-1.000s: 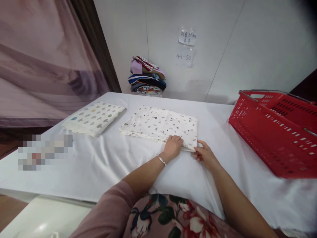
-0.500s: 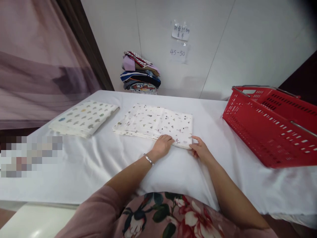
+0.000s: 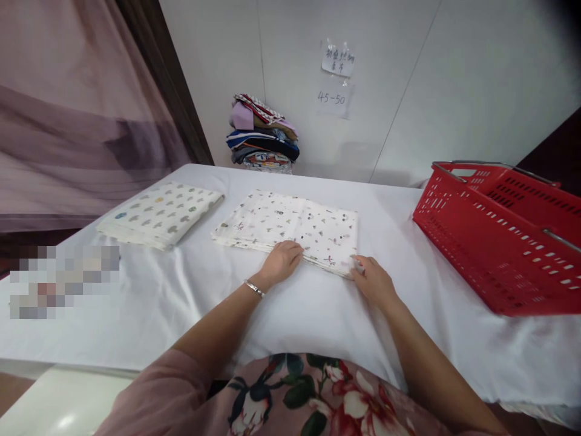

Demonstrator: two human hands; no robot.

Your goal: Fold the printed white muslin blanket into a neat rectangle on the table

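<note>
A folded white cloth with small printed figures (image 3: pixel 295 229) lies flat on the white-covered table (image 3: pixel 181 297). My left hand (image 3: pixel 281 261) rests on its near edge, fingers curled down onto the fabric. My right hand (image 3: pixel 373 280) sits at the cloth's near right corner, its fingertips pinching that corner. A second folded cloth with coloured dots (image 3: pixel 161 213) lies to the left, untouched.
A red plastic basket (image 3: pixel 503 233) stands tilted at the table's right side. A stack of folded coloured fabrics (image 3: pixel 263 136) sits against the back wall under two paper notes (image 3: pixel 336 79). A mauve curtain (image 3: pixel 68 109) hangs at the left.
My left hand has slid leftwards along the cloth's near edge. My right hand stays at the near right corner. The view shifted slightly.
</note>
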